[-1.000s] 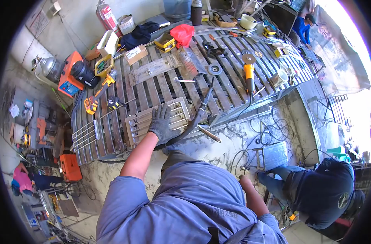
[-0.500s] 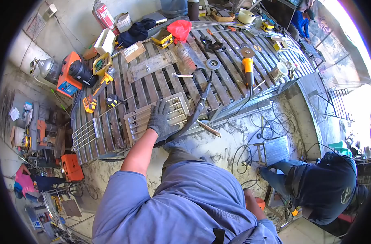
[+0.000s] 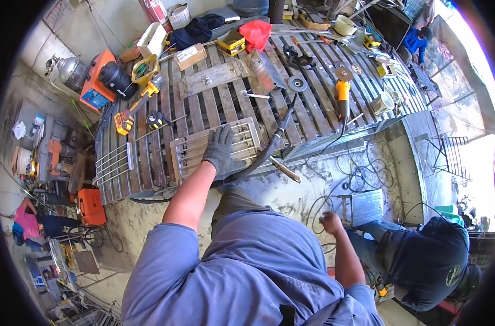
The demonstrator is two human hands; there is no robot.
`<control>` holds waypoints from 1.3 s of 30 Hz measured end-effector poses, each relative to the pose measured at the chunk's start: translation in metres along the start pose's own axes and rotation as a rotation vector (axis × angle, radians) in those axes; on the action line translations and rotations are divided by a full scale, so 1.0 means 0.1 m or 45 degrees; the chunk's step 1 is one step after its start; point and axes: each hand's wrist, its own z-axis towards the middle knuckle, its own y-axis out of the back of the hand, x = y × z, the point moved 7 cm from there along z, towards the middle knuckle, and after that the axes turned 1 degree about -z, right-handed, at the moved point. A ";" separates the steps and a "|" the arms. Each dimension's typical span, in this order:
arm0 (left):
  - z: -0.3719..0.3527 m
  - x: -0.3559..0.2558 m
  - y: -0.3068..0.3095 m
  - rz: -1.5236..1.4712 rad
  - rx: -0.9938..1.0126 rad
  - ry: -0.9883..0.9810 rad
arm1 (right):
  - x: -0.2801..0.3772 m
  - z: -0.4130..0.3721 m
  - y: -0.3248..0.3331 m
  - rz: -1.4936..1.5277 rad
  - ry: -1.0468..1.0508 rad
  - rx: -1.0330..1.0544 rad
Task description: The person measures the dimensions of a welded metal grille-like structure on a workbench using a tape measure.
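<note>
My left hand (image 3: 220,151) wears a dark grey knit glove. It lies flat with fingers spread on a rectangular metal grille (image 3: 184,157) with several parallel bars. The grille rests near the front edge of the slatted workbench. My right hand (image 3: 331,223) is bare and held off to the right, beyond the bench edge; its fingers look curled, and whatever they may hold is hidden. Right beside the grille, a black welding torch (image 3: 274,142) lies with its thick cable running under my left wrist. A wooden-handled tool (image 3: 285,169) sticks out over the bench edge.
The slatted metal bench (image 3: 215,107) carries an orange angle grinder (image 3: 343,98), a yellow-black cordless tool (image 3: 141,103), a tape measure (image 3: 158,120) and a smaller barred piece (image 3: 112,164). Cables (image 3: 361,174) trail over the floor. A co-worker (image 3: 429,261) bends down at right.
My right hand has risen into view on the right, from beside my body. The camera view has shifted slightly. My left hand stays on the grille.
</note>
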 end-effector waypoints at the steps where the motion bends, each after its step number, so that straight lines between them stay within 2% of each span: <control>1: -0.02 -0.02 0.04 0.000 -0.002 0.005 | 0.36 0.04 0.45 0.087 -0.024 -0.096; 2: -0.02 -0.04 0.07 -0.003 0.013 -0.002 | 0.87 0.02 1.01 0.175 -0.041 -0.194; 4: -0.01 -0.04 0.12 -0.002 0.052 -0.011 | 1.42 0.30 1.62 0.101 0.032 -0.367; 6: -0.01 0.02 0.04 0.004 0.031 -0.086 | 1.94 0.57 2.13 0.203 0.230 -0.581; 9: 0.07 0.10 0.05 -0.027 0.093 -0.193 | 2.52 1.07 2.67 0.176 0.349 -0.730; 13: 0.07 0.13 0.11 -0.107 0.002 -0.240 | 2.97 1.71 3.06 0.063 0.393 -0.809; 16: 0.09 0.15 0.16 -0.156 -0.006 -0.237 | 2.96 2.17 3.11 -0.151 0.258 -0.892; 21: 0.15 0.22 0.12 -0.240 0.068 -0.213 | 3.01 2.53 3.09 -0.113 -0.014 -0.991; 23: 0.17 0.26 0.07 -0.165 0.195 -0.198 | 3.11 2.49 3.14 -0.047 -0.096 -0.985; 28: 0.25 0.27 0.02 -0.023 0.422 -0.190 | 3.07 2.52 3.15 -0.047 -0.071 -0.988; 34: 0.29 0.29 0.00 -0.124 0.371 -0.192 | 3.09 2.53 3.16 -0.061 -0.077 -1.008; 39: 0.31 0.26 0.07 -0.068 0.428 -0.176 | 3.09 2.52 3.15 -0.091 -0.036 -1.050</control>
